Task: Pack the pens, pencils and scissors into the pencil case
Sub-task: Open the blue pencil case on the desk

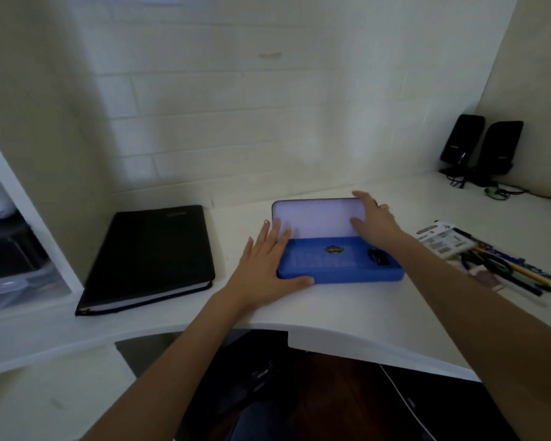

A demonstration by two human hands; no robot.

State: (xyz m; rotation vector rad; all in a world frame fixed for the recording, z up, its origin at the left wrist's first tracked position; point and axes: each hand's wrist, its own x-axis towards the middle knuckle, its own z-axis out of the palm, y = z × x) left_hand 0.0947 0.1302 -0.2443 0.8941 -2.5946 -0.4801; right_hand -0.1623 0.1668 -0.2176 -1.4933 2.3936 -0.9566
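Observation:
A blue pencil case (337,265) lies open at the middle of the white desk, its pale lid (315,219) standing upright at the back. A small dark item (377,256) lies inside at the right. My left hand (264,259) rests flat on the case's left end, thumb along the front edge. My right hand (374,222) holds the lid's upper right corner. A pile of pens, pencils and scissors (503,270) lies on the desk to the right, apart from both hands, partly under a printed package (442,238).
A black zipped binder (150,256) lies left of the case. Two black speakers (484,148) with cables stand in the back right corner. White shelving (23,218) with a clear bin stands at the far left. The desk's curved front edge (299,332) is near me.

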